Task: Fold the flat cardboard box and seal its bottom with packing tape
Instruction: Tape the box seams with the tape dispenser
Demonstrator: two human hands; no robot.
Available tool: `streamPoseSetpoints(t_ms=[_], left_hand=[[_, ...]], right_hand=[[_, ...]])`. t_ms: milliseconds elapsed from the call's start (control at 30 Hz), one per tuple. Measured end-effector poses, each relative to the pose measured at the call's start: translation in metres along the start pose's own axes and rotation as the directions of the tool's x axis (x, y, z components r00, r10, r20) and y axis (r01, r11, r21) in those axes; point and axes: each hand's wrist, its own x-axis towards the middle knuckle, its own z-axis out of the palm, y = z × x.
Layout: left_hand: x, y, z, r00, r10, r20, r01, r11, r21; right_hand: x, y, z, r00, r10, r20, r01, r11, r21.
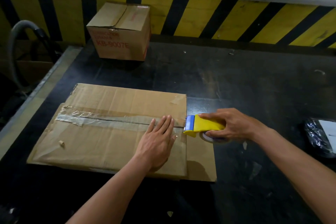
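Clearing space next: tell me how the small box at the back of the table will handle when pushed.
The small box looks stiff: its walls stand square. It will probably slide rather than roll, resting flat on the table. Its weight cannot be told; push low, since it stands fairly tall.

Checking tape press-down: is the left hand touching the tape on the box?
Touching. Head view shows the left hand flat on the cardboard box, fingertips over the clear tape strip.
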Motion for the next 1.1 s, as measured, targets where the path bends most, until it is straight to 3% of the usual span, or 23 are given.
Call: streamPoseSetpoints(t_ms=[300, 433, 567, 733, 1100], left_hand=[[0.004, 0.012, -0.004, 0.999, -0.04, 0.03, 0.039, 0.999, 0.031], [0.011, 0.03, -0.002, 0.998, 0.06, 0.008, -0.06, 0.998, -0.002], [0.011, 0.029, 0.006, 0.998, 0.062, -0.006, -0.062, 0.998, 0.015], [0.009, 0.027, 0.008, 0.997, 0.073, 0.003, -0.073, 0.997, 0.02], [0.01, 0.027, 0.009, 0.999, 0.049, 0.016, -0.049, 0.999, 0.0]], right_hand=[[-0.021, 0.008, 0.001, 0.998, 0.07, 0.003, -0.07, 0.995, -0.065], [-0.02, 0.004, 0.004, 0.996, 0.085, 0.025, -0.083, 0.993, -0.085], [-0.014, -0.004, -0.001, 0.993, 0.107, 0.051, -0.1, 0.986, -0.13], [0.003, -0.027, -0.015, 0.99, 0.093, 0.108, -0.062, 0.963, -0.262], [0.039, -0.05, -0.019, 0.978, 0.129, 0.166, -0.068, 0.942, -0.329]])
